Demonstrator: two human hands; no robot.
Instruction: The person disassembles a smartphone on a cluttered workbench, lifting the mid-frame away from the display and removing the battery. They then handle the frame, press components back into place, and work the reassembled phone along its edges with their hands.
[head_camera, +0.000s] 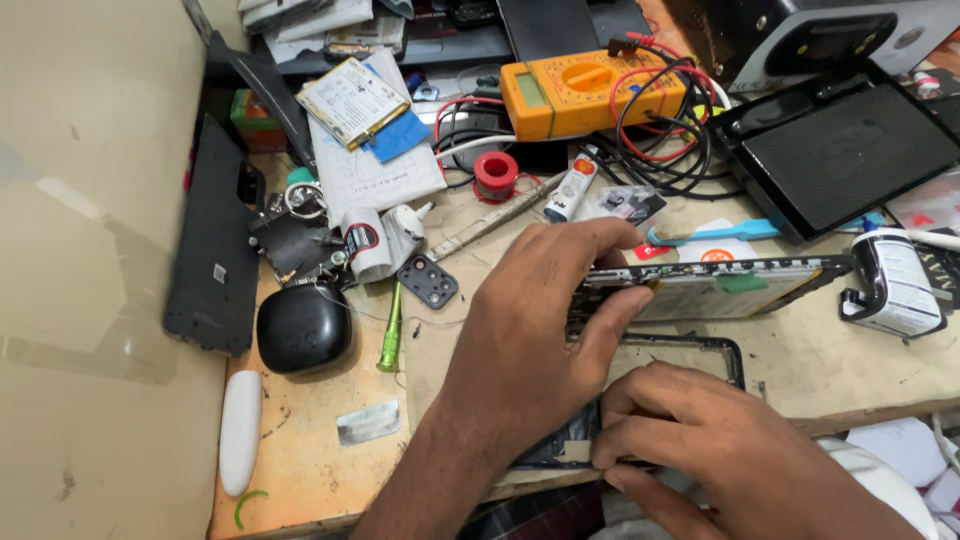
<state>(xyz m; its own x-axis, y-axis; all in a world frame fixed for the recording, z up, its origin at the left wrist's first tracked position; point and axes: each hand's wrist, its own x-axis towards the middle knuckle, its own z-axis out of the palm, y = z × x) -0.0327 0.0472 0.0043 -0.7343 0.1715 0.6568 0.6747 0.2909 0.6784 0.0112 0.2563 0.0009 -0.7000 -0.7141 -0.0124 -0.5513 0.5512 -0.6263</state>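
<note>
Head view: one opened phone body (720, 285) and one black phone frame (690, 350) lay on the surface (300, 470).
Left hand (530, 330): fingers clamped on the phone body's left end.
Right hand (700, 440): fingertips pressed on the frame's near edge; grip closure could not be told.
Axis: the body ran left to right, extending rightward from the left hand, which was nearer.
Count: two hands, one yellow meter (590, 90).
</note>
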